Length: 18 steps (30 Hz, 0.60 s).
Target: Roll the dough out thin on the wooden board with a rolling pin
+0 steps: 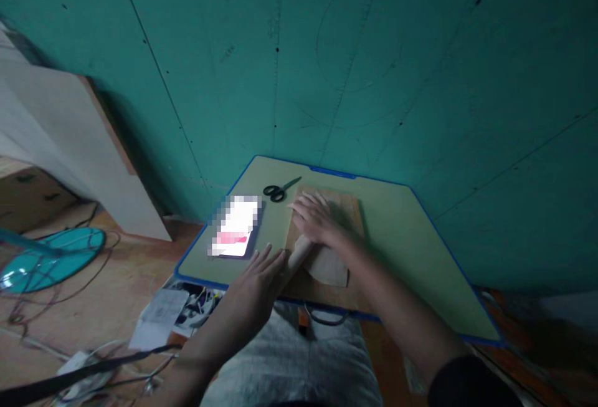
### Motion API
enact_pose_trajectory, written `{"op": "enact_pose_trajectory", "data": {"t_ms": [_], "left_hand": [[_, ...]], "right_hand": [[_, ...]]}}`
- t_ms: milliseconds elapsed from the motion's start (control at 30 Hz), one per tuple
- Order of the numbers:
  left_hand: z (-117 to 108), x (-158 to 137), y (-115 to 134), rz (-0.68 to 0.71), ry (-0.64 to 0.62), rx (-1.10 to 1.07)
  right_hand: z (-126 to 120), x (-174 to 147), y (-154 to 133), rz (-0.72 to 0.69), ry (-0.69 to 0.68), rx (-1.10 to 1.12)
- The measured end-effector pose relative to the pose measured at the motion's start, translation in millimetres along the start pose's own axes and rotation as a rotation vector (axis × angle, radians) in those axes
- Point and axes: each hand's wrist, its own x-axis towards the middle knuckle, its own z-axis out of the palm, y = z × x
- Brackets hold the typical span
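A thin tan sheet (pixel 329 267), which could be paper or cloth, lies on a wooden board (pixel 352 217) on the small table. My right hand (pixel 315 217) lies over the upper part of the sheet, its fingers stretched out toward the board's far left. My left hand (pixel 264 273) is at the board's near left edge with its fingers extended and apart. Between the hands runs a pale raised strip, perhaps a folded edge of the sheet; I cannot tell whether the hidden left thumb touches it. Scissors (pixel 279 191) with black handles lie beyond the board, to the left.
A lit phone or tablet (pixel 236 226), blurred out, lies on the table (pixel 411 251) to the left. A green wall (pixel 299 83) stands behind. Cables, papers (pixel 159 316) and a turquoise round stand base (pixel 60 260) are on the left, with a leaning panel (pixel 93 139).
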Motion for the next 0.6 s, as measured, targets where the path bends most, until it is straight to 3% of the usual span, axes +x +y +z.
{"op": "enact_pose_trajectory", "data": {"t_ms": [100, 233, 433, 500, 600], "left_hand": [[1, 4, -6, -0.025, 0.045, 0.028], [-1, 10, 8, -0.015, 0.034, 0.073], [2, 24, 45, 0.073, -0.052, 0.17], [5, 31, 50, 0.097, -0.049, 0.198], [10, 41, 48, 0.089, -0.061, 0.243]], "right_hand": [[2, 10, -4, 0.001, 0.024, 0.011], [3, 7, -1, -0.027, 0.06, 0.029], [10, -46, 21, 0.01, 0.211, 0.074], [14, -69, 29, 0.017, 0.29, 0.197], [12, -96, 34, 0.087, 0.412, 0.601]]}}
